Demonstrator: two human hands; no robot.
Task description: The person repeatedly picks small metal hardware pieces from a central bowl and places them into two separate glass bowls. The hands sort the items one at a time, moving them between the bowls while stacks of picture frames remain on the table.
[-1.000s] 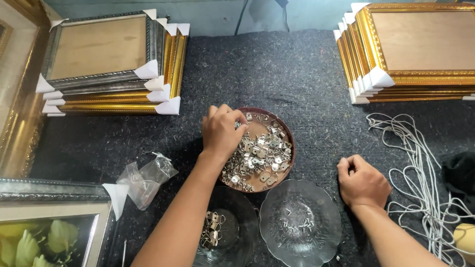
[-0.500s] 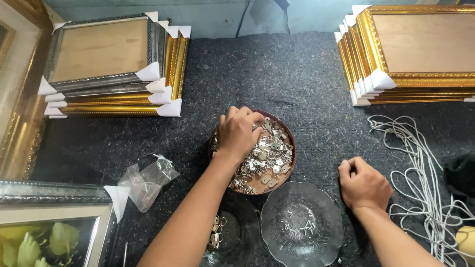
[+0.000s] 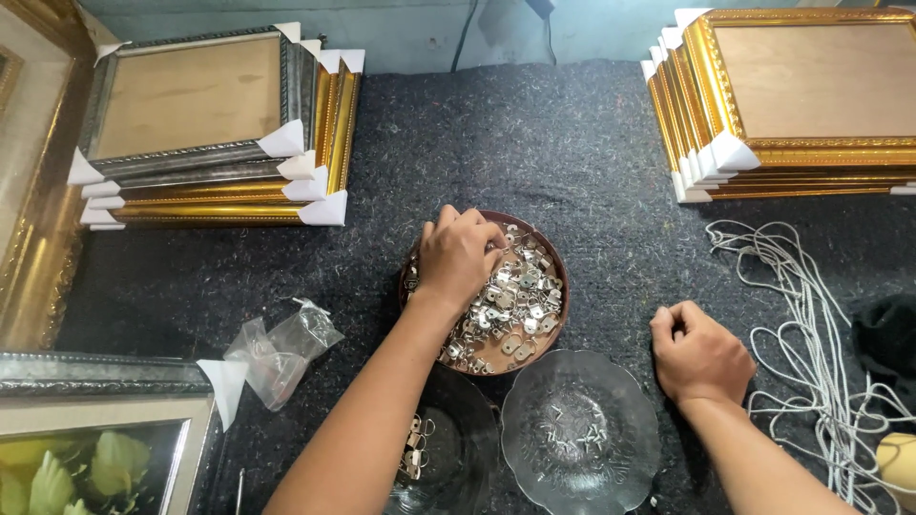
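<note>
My left hand [image 3: 460, 257] reaches into a round brown bowl [image 3: 558, 272] full of small silver metal hangers [image 3: 510, 319], fingers curled down among the pieces; whether it holds one is hidden. My right hand [image 3: 699, 353] rests as a loose fist on the dark felt table [image 3: 534, 133], to the right of the bowl, with nothing visible in it. In front of the bowl stand two clear glass dishes: one [image 3: 579, 434] with a few small nails, the other [image 3: 448, 448] under my left forearm with several metal hangers.
Stacks of gold and silver picture frames with white corner guards lie at the back left [image 3: 215, 124] and back right [image 3: 801, 95]. A crumpled clear plastic bag [image 3: 277, 348] lies at the left. White cord [image 3: 821, 324] is piled at the right. A framed picture [image 3: 95, 429] sits front left.
My left hand has moved slightly right and deeper into the brown bowl of hangers. My right hand has stayed in a fist on the table.
</note>
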